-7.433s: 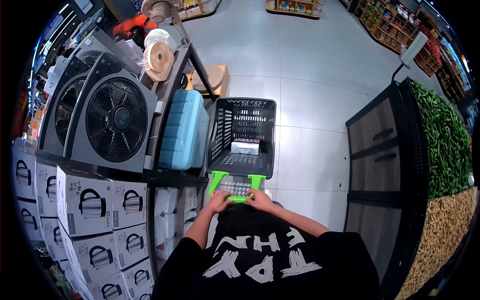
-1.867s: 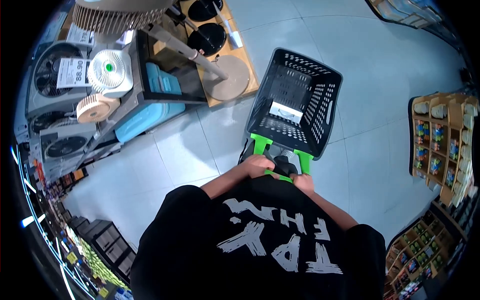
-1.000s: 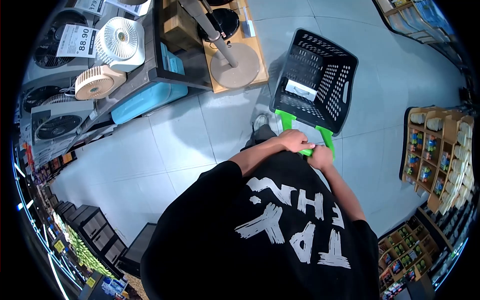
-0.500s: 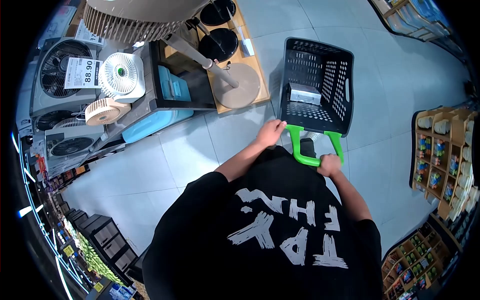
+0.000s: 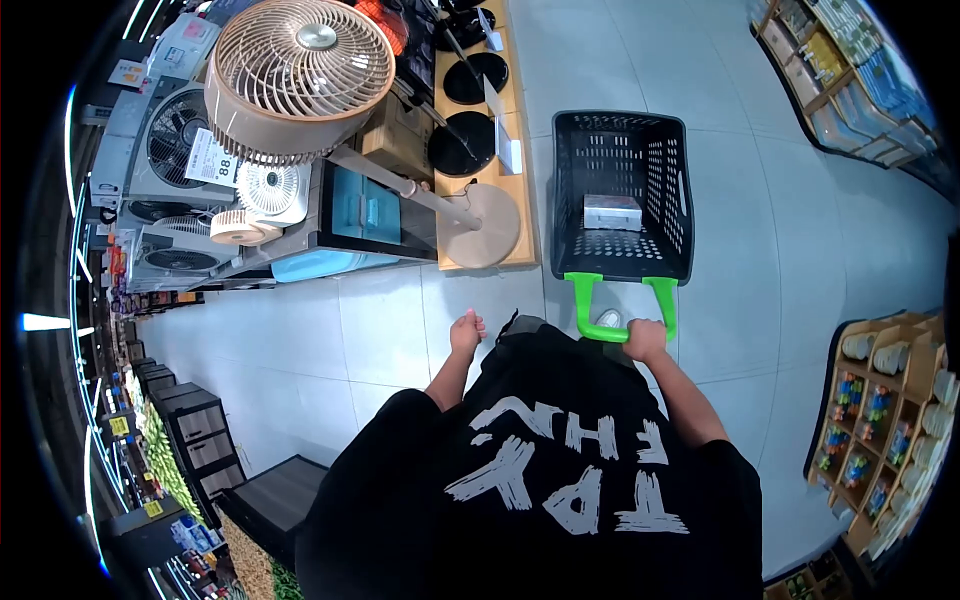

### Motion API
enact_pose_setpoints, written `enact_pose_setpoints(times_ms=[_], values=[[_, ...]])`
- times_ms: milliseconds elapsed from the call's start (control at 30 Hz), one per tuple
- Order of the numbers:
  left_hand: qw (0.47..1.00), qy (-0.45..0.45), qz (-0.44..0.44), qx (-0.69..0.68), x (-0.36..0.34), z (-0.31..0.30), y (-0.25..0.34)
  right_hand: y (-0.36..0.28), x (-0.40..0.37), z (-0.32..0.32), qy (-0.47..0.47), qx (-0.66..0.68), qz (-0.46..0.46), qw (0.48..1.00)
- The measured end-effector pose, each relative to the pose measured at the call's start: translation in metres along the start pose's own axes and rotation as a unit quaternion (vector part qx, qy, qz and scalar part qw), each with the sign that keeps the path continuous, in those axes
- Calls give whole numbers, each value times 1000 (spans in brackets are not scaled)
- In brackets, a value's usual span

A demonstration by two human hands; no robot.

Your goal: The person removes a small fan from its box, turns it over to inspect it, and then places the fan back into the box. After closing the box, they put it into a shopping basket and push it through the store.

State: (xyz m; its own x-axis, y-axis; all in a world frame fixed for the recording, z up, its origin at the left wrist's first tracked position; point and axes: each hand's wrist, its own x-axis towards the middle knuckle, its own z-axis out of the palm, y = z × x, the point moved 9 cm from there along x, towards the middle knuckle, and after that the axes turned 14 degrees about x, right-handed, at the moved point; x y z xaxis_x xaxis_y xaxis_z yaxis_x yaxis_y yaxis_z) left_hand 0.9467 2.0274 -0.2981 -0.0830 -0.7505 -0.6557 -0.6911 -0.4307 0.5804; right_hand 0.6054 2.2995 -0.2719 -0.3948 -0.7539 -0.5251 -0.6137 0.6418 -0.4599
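Note:
A dark grey shopping basket (image 5: 568,200) with perforated walls is in front of me, its bright green handle (image 5: 584,310) pointing back at my body. Around the right part of that handle my right hand (image 5: 645,341) is closed. One small boxed item (image 5: 612,213), pale with a dark top, lies on the basket floor. My left hand (image 5: 467,331) hangs over the floor tiles to the left, apart from the basket. Its fingers are curled in, and nothing shows in them.
At the left, a large beige pedestal fan (image 5: 310,60) rises from a round base (image 5: 480,225) on a low wooden platform (image 5: 525,245). Smaller fans (image 5: 272,192) and a price card (image 5: 212,158) stand behind it. Product shelves (image 5: 880,400) line the right side.
My left hand has come off the basket handle and moved down and left. The right hand keeps its grip. Fans and shelves have shifted in view, the pedestal fan now showing more fully.

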Motion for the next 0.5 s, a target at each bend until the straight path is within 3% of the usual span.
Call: enact_pose_setpoints(times_ms=[200,500], values=[[1000,7,-24,-3,-16,25,6,26,32,-28,70,12,-3,997],[999,-8,-30,7,9,78,74,27,87,-101,132,49,-29,990]])
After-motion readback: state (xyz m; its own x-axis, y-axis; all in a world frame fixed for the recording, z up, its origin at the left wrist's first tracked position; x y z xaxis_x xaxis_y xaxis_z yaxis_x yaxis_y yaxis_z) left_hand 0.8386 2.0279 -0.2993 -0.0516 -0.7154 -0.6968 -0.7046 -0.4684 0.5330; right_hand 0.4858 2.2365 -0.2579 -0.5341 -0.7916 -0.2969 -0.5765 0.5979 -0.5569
